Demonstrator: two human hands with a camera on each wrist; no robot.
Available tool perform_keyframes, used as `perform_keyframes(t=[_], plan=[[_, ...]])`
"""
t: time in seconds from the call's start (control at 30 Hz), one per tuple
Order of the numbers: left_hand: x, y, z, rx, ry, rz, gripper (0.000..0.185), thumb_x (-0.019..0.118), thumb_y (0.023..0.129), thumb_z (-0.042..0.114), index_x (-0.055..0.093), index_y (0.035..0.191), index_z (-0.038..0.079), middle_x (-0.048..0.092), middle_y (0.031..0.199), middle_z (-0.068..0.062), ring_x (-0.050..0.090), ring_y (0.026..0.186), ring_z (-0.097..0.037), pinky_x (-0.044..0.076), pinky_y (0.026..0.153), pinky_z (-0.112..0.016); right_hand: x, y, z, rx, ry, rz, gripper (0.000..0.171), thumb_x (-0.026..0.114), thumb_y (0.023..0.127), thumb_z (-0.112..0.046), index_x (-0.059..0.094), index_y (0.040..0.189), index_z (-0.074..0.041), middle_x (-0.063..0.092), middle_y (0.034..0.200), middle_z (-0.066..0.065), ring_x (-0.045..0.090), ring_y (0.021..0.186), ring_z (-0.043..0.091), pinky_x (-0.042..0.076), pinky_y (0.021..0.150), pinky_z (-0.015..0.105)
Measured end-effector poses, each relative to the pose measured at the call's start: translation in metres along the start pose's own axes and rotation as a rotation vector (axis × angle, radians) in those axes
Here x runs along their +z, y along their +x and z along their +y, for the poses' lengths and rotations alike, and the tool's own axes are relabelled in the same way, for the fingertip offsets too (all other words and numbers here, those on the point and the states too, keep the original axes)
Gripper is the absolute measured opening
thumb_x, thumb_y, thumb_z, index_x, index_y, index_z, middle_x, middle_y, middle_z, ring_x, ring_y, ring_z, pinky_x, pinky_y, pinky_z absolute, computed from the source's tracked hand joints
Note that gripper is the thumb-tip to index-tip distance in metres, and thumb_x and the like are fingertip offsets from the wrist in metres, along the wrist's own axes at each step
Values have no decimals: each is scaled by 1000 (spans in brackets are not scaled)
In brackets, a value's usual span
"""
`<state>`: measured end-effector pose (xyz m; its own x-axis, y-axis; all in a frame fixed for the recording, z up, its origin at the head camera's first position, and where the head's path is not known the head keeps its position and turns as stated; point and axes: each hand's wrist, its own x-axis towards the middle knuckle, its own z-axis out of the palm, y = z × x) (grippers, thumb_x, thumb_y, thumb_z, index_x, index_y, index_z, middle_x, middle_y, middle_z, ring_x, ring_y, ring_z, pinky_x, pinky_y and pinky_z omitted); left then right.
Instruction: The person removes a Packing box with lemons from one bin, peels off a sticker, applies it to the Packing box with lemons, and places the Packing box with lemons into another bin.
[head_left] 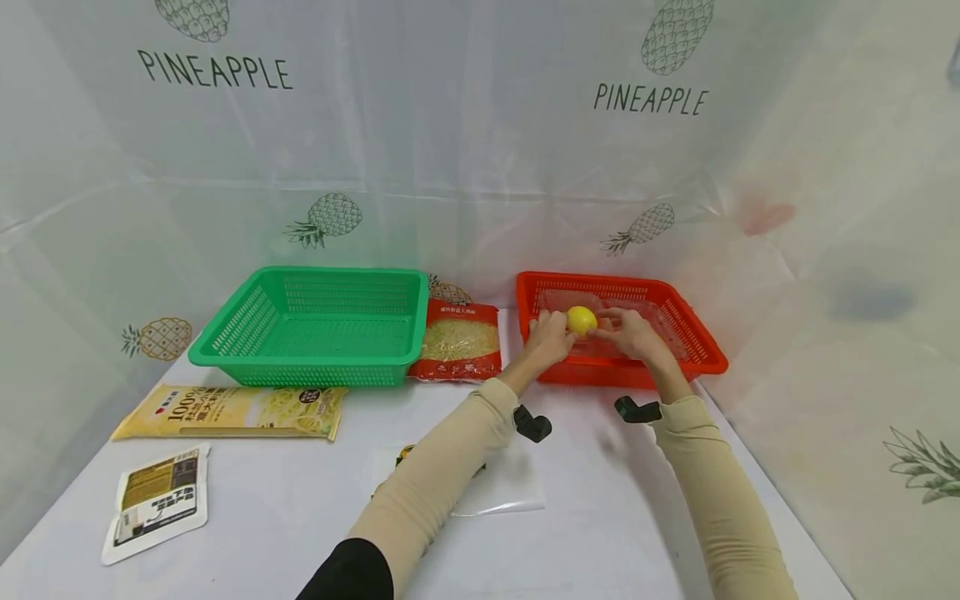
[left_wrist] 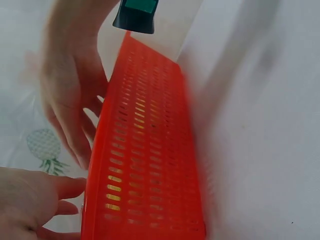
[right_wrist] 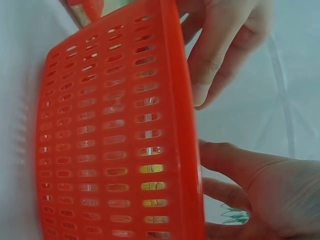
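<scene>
A yellow lemon-like round fruit (head_left: pixel 582 321) lies between my two hands inside the red basket (head_left: pixel 701 346). My left hand (head_left: pixel 549 335) reaches in from the left, its fingertips at the fruit's left edge. From the right comes my right hand (head_left: pixel 632 333), thumb and forefinger beside the fruit. Clear plastic packaging (head_left: pixel 666 327) lines the basket around it. In the right wrist view the basket's slotted wall (right_wrist: pixel 117 155) hides several fingertips of my right hand (right_wrist: pixel 285 195); yellow shows through the slots. I cannot tell how firmly either hand holds the fruit.
A green basket (head_left: pixel 307 372) stands at the back left, with a red noodle packet (head_left: pixel 457 342) beside it. Nearer lie a long yellow packet (head_left: pixel 232 411), a white-edged pouch (head_left: pixel 161 500) and a clear bag (head_left: pixel 510 492) partly under my left sleeve. A pineapple-print sheet (head_left: pixel 465 150) hangs behind.
</scene>
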<state>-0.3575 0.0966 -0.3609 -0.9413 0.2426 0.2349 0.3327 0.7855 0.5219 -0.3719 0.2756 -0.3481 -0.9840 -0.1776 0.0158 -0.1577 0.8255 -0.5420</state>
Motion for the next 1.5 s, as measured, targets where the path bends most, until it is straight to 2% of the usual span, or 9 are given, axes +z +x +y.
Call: perform_keyframes(t=[0.07,0.27,0.4,0.53,0.8,1.0,1.17,1.4,1.5], plan=[[-1,-1,-1,10,-53,5,25,66,95,26,71,110,8,66,87,-1,54,102,-20,39,87,-31,-1,-2,-1,5,13,9,68,65,93,-41,44,145,-1,48,139,31,57,87,35,56,71,35],[-11,0,-7,-17,-160,32,45,68,94,25,60,134,5,59,78,-6,52,114,-24,42,100,-36,-3,-8,-9,-17,39,38,66,63,95,-40,43,145,-1,46,142,29,50,118,43,50,98,56],[-24,3,-8,-20,-219,36,52,69,92,24,55,139,5,69,109,-11,51,123,-27,42,107,-40,-7,-11,-13,-16,72,69,65,64,94,-41,45,144,-3,48,142,28,52,119,43,51,96,56],[-38,5,-8,-20,-279,30,55,70,92,23,53,140,5,58,140,-9,51,129,-27,42,110,-40,-15,-14,-19,-9,89,92,69,65,92,-47,46,144,-6,49,140,26,49,122,42,51,95,55],[-66,4,-10,-58,-410,-7,64,75,88,27,50,142,5,52,144,-10,46,131,-29,47,106,-46,-26,-19,-33,-26,133,133,71,64,91,-51,47,144,-7,49,143,23,48,126,41,53,94,52],[-81,2,-18,-64,-481,-54,69,78,85,30,49,143,6,52,141,-13,53,121,-29,52,99,-41,-30,-26,-42,-17,177,138,73,65,89,-53,47,143,-8,51,140,22,59,111,37,59,83,39],[-93,-3,-27,-74,-599,-134,75,78,85,31,44,148,9,47,147,-13,50,127,-29,51,101,-42,-31,-31,-48,-18,226,164,74,67,88,-54,47,144,-10,54,137,19,64,91,30,56,68,25],[-110,-13,-41,-75,-715,-230,80,79,83,31,39,151,16,43,150,-11,56,123,-28,51,102,-40,-32,-31,-53,-23,300,161,74,65,88,-56,45,145,-13,53,139,16,69,87,23,57,76,25],[-116,-18,-48,-69,-729,-251,80,80,83,32,40,151,19,43,151,-11,52,127,-27,51,102,-41,-32,-30,-54,-22,357,143,74,64,88,-57,44,146,-15,52,141,15,69,91,21,58,82,31]])
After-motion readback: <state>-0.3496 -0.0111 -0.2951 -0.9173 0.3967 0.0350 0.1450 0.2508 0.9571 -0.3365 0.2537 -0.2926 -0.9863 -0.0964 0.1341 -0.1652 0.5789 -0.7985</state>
